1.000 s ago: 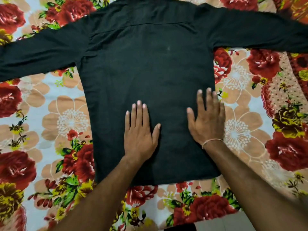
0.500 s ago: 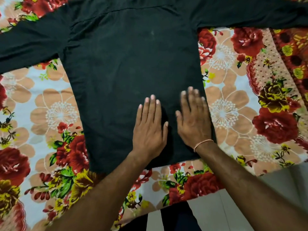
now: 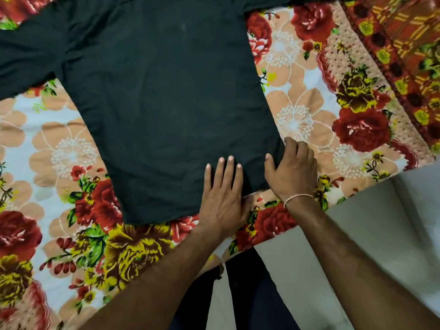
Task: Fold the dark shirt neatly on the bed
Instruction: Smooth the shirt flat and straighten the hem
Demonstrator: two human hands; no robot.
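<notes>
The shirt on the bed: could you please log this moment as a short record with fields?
shirt: dark shirt spread flat on the floral bedsheet, sleeves out to both sides
left hand: left hand flat, fingers straight, pressing near the hem
right hand: right hand at the shirt's near right corner, fingers curled at the side edge
fold: none made yet

Floral bedsheet (image 3: 59,151) spread flat: red roses, peach blooms, yellow flowers. Orange-red patterned border (image 3: 404,55) seen at right edge. Pale floor (image 3: 381,222) visible lower right.
</notes>
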